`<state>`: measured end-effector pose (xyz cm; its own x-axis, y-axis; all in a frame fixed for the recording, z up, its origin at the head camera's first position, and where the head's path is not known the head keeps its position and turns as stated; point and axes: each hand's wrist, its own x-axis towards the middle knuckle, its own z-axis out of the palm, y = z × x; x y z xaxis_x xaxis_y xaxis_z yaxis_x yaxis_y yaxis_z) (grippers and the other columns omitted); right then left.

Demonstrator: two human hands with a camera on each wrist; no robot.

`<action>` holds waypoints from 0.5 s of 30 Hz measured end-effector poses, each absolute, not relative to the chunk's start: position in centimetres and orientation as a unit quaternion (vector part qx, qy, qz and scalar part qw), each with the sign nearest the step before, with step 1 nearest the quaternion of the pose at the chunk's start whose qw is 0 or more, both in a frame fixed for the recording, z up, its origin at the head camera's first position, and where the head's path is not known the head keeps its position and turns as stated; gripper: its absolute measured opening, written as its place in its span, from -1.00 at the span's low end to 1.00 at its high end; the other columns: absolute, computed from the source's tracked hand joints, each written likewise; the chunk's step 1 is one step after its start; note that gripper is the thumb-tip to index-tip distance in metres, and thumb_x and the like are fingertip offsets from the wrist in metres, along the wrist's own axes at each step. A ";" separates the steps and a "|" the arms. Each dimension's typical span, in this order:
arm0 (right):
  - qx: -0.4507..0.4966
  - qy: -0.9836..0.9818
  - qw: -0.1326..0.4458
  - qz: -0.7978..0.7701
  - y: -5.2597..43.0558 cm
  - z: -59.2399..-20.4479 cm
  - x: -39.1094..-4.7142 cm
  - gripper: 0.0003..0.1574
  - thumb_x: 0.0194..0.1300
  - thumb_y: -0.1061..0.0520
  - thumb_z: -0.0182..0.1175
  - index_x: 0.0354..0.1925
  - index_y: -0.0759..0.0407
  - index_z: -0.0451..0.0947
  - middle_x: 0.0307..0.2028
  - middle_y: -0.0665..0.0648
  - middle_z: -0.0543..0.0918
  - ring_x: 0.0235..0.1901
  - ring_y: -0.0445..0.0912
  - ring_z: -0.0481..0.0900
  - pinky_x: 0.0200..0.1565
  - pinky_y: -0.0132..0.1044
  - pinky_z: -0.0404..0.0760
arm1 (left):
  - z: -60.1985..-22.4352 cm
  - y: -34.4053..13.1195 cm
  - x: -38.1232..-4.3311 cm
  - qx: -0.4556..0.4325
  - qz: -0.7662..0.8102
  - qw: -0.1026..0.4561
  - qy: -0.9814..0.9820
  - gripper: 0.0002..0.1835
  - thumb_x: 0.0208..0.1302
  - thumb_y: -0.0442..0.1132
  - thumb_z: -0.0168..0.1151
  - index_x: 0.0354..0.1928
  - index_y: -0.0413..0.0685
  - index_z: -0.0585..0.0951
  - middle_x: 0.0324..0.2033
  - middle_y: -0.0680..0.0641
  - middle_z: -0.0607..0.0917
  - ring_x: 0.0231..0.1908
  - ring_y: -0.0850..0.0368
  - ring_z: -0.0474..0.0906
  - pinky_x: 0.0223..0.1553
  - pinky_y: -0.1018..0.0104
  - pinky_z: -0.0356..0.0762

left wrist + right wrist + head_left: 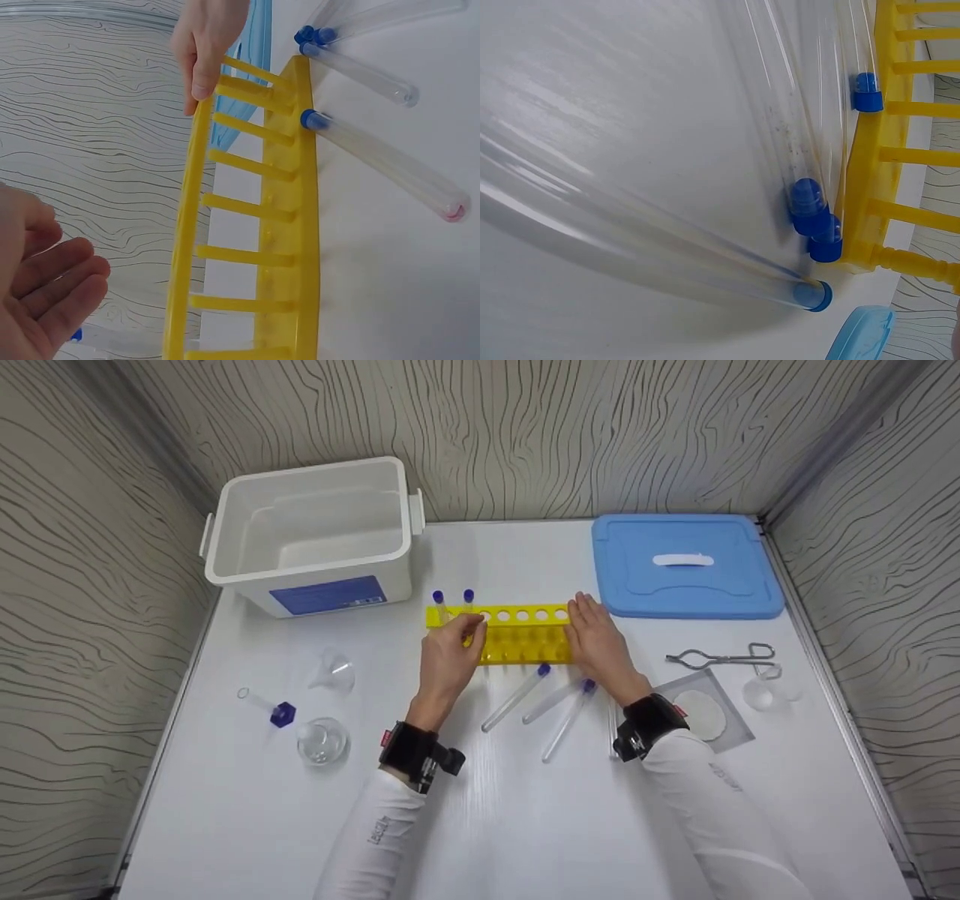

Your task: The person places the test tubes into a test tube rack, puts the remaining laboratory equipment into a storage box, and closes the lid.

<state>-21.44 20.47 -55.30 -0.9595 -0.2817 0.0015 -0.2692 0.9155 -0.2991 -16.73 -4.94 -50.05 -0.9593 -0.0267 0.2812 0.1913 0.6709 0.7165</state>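
A yellow test tube rack [525,645] stands upright at the middle of the table. Two test tubes with blue caps [469,596] stand in its left end. My left hand [450,656] is at that end, fingertips close to the top row of holes; in the left wrist view its fingers are loosely bent with nothing between them. The right hand [600,645] holds the rack's right end, its thumb [205,75] on the near side of the top bar. Several blue-capped test tubes [516,699] lie in front of the rack, their caps towards it.
A white bin [307,566] stands at the back left, a blue lid [686,585] at the back right. On the left are a funnel [334,671], a flask [322,742] and a small cylinder with a blue base [283,714]. Metal tongs [720,658] and a grey-edged gauze [705,716] lie right.
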 end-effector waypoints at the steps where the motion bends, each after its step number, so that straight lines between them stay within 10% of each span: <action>1: -0.138 0.979 0.024 -0.148 20.5 -55.3 -21.5 -0.26 0.59 -0.07 -0.25 0.52 0.31 0.01 0.56 0.28 0.03 0.57 0.15 -0.03 0.57 0.07 -0.05 | -50.2 -4.8 -16.7 -0.052 -0.400 0.134 -0.905 -0.75 0.38 -0.13 0.22 -0.04 -0.09 0.71 -0.16 -0.07 0.82 -0.17 0.12 0.77 -0.09 0.36 0.72; 15: -0.144 0.978 0.015 -0.150 20.5 -55.4 -21.5 -0.28 0.58 -0.04 -0.26 0.50 0.35 0.06 0.54 0.32 0.09 0.56 0.16 0.01 0.57 0.05 -0.03 | -52.7 -3.4 -16.1 -0.092 -0.367 0.039 -0.925 -0.70 0.39 -0.10 0.20 0.00 -0.10 0.71 -0.14 -0.06 0.81 -0.20 0.03 0.76 -0.15 0.40 0.72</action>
